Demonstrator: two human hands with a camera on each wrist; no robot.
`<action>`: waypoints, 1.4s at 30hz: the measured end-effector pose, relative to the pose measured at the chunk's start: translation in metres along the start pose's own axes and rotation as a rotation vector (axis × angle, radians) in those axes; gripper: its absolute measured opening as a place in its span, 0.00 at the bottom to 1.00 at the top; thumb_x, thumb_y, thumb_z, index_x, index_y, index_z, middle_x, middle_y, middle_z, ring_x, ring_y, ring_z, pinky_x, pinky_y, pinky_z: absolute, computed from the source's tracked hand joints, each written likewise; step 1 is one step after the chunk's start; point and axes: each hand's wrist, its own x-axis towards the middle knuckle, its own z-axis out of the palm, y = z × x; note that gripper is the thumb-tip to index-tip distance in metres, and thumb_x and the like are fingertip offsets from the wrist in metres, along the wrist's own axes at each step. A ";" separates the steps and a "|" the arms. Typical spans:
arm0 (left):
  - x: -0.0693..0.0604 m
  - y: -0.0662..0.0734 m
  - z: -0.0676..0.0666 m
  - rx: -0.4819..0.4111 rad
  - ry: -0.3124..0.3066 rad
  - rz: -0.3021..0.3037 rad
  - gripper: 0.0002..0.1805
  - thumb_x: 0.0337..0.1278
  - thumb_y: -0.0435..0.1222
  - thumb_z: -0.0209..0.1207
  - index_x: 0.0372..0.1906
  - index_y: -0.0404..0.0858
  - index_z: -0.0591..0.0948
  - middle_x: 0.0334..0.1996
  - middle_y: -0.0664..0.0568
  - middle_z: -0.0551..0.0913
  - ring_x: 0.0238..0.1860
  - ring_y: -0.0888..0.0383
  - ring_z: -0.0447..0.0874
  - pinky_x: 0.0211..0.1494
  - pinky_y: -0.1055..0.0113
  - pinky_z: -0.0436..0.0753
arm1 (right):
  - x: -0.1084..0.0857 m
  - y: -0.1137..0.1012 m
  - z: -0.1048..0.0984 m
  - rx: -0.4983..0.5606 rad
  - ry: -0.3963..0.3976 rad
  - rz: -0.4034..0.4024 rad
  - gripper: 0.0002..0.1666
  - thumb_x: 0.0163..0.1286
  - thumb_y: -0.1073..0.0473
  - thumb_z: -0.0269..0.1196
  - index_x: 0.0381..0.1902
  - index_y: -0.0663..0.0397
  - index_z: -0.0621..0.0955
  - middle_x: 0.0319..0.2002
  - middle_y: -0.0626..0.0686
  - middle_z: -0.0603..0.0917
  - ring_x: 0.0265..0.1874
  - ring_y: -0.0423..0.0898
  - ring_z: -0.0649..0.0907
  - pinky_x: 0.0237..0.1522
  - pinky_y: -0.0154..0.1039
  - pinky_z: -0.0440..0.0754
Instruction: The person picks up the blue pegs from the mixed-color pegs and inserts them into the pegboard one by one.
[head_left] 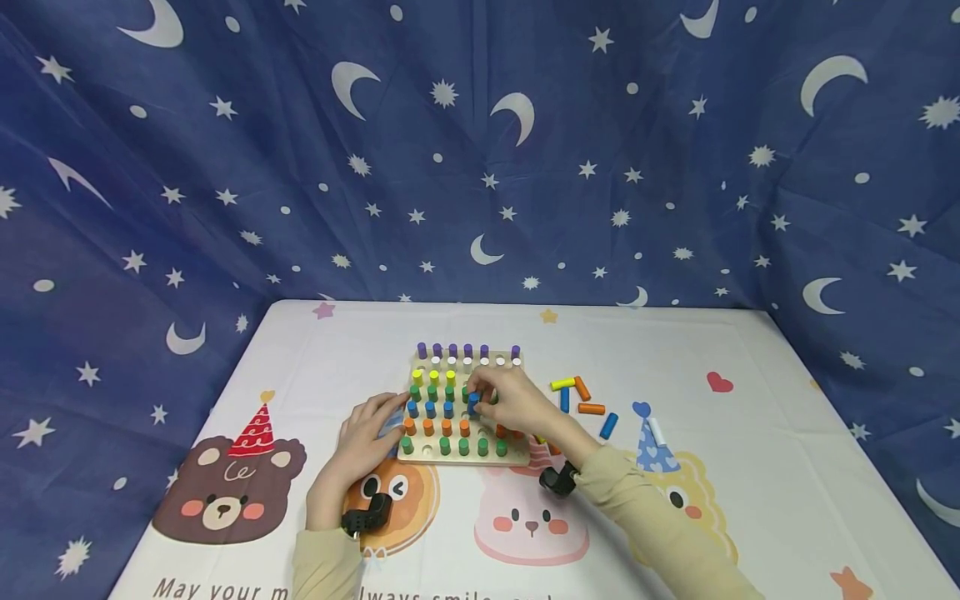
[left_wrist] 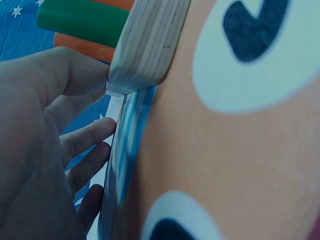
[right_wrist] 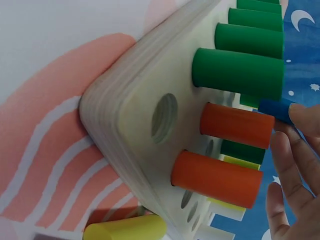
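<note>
Right hand (head_left: pixel 522 403) pinches blue peg (head_left: pixel 473 402); left hand (head_left: pixel 363 440), grip apparently slack, touches pegboard (head_left: pixel 465 460) on side facing worktop's (head_left: pixel 337 354) left edge.

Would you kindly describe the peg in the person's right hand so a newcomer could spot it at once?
On the white tablecloth, find the wooden pegboard, with the right hand over it. In that hand's grip is a blue peg, just right of three upright blue pegs. Unlike those, or the loose blue pegs lying off the pegboard's right side, this one is held.
</note>
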 end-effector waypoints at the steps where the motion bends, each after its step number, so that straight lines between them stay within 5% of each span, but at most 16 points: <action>1: 0.000 0.000 0.000 0.000 0.000 0.000 0.30 0.64 0.40 0.52 0.71 0.49 0.65 0.70 0.45 0.63 0.70 0.41 0.56 0.67 0.37 0.55 | 0.000 0.000 0.001 -0.006 0.001 -0.003 0.11 0.59 0.66 0.67 0.40 0.51 0.80 0.32 0.44 0.83 0.32 0.37 0.79 0.38 0.33 0.77; 8: 0.000 0.001 0.000 0.000 0.001 0.002 0.30 0.64 0.40 0.52 0.71 0.49 0.65 0.70 0.45 0.63 0.69 0.41 0.56 0.67 0.37 0.55 | 0.004 0.002 0.007 -0.076 0.011 -0.030 0.12 0.57 0.66 0.68 0.39 0.51 0.80 0.30 0.43 0.83 0.29 0.36 0.78 0.34 0.30 0.78; 17: 0.000 0.000 0.000 -0.005 0.003 0.001 0.30 0.64 0.40 0.53 0.71 0.49 0.65 0.70 0.45 0.63 0.69 0.41 0.56 0.67 0.37 0.54 | 0.007 0.001 0.012 -0.194 0.006 -0.036 0.12 0.57 0.63 0.68 0.39 0.45 0.80 0.31 0.41 0.85 0.31 0.38 0.76 0.50 0.41 0.70; 42: -0.002 0.003 -0.002 -0.020 0.005 -0.009 0.29 0.64 0.40 0.52 0.71 0.50 0.66 0.70 0.46 0.63 0.70 0.43 0.56 0.67 0.39 0.54 | 0.007 0.003 0.017 -0.236 0.038 -0.065 0.12 0.56 0.62 0.69 0.38 0.46 0.80 0.32 0.43 0.85 0.33 0.39 0.78 0.48 0.42 0.69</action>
